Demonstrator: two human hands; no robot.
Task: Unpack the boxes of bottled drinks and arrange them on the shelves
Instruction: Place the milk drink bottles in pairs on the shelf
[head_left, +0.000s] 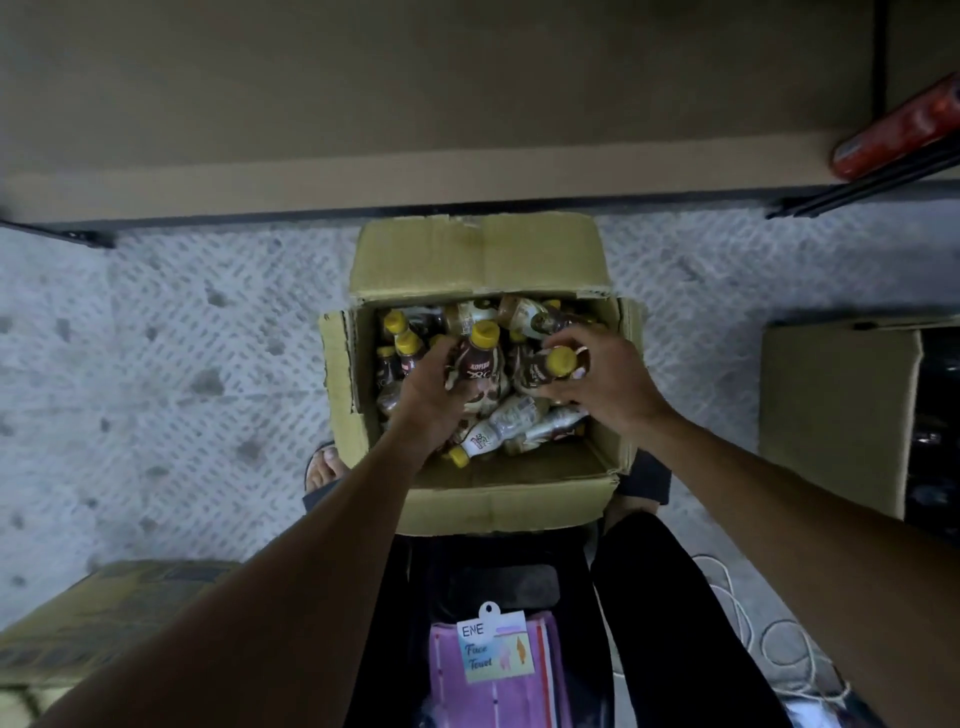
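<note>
An open cardboard box stands on the floor just in front of my feet, flaps folded out. Inside lie several small brown coffee bottles with yellow caps, some upright, some on their sides. My left hand grips one upright bottle by its body, above the pile. My right hand holds a second bottle just below its yellow cap. Both hands are inside the box opening. A bare shelf board runs across the top of the view, beyond the box.
A red bottle lies on the shelf at the far right. Another cardboard box stands to the right, and a closed carton at the lower left. A white cord lies on the patterned floor. A pink towel pack hangs below me.
</note>
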